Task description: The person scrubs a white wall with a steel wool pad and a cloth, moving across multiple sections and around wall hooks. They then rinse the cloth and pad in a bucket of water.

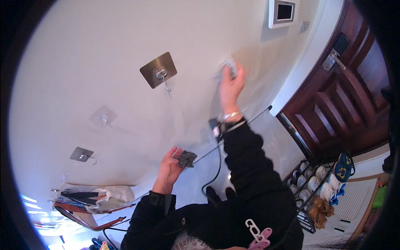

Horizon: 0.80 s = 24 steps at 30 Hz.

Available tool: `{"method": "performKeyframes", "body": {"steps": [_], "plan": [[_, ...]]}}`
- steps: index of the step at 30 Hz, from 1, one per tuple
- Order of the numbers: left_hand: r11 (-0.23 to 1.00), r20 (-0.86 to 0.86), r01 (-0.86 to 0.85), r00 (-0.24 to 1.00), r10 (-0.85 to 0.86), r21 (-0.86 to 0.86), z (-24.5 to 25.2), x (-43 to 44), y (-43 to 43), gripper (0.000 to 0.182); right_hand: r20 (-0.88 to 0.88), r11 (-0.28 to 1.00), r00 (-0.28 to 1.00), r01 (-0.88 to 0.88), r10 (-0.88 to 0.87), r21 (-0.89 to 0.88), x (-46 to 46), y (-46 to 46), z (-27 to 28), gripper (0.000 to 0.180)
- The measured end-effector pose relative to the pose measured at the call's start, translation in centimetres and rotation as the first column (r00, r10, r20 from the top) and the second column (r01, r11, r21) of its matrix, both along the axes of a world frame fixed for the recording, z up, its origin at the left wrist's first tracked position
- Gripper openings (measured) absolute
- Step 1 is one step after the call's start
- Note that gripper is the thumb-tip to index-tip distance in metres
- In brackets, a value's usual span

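In my left hand (167,173) sits a dark grey steel-wool scourer (187,158), pinched by the fingers a little out from the wall. My right hand (232,89) reaches up and presses a crumpled whitish wad (230,67), perhaps a tissue or cloth, against the beige wall (200,40). Motion blur hides its edges. To the left of that hand, a square metal adhesive hook (158,70) is stuck to the wall. Lower left are a clear adhesive hook (103,118) and a smaller metal one (82,154).
A dark red-brown door (337,109) with a lever handle (338,61) stands at right. Below it is a shoe rack (307,215) with several shoes. A white intercom panel (282,14) is mounted high. Bags (109,198) hang at lower left. A dark cable (217,170) trails near my feet.
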<state>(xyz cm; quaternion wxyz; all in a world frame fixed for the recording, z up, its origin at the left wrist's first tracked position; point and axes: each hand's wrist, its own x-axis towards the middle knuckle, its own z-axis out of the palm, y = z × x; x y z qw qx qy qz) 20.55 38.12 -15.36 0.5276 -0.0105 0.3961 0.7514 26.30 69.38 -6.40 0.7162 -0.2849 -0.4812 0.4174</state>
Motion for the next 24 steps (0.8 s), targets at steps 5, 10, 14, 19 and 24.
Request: {"method": "performKeyframes", "body": {"steps": [5,10,14,19,24], "plan": [[0.997,-0.465,0.077,0.883,-0.06,0.017,2.3,-1.5,3.2,0.051,0.291,0.908,0.956,-0.162,0.046,0.387,-2.1,-8.9,-2.0,0.028],[0.992,-0.683,0.095,0.73,-0.015,0.08,5.6,-1.8,6.1,0.047,0.115,0.956,0.981,0.121,-0.156,0.268,-0.1,0.0,4.8,0.031],[0.987,-0.571,0.089,0.821,0.004,0.136,6.2,-2.1,5.1,0.041,-0.17,0.971,0.98,0.139,-0.107,0.193,0.0,3.1,7.7,0.033],[0.973,-0.387,0.062,0.922,0.029,0.22,5.1,-3.6,4.4,0.034,0.046,0.85,0.999,-0.037,0.015,0.525,-2.8,-8.7,-0.1,0.035],[0.952,-0.282,0.06,0.959,0.029,0.299,4.6,-2.8,4.8,0.03,0.154,0.944,0.988,-0.028,-0.024,0.329,-2.5,-5.3,-6.6,0.032]]}}
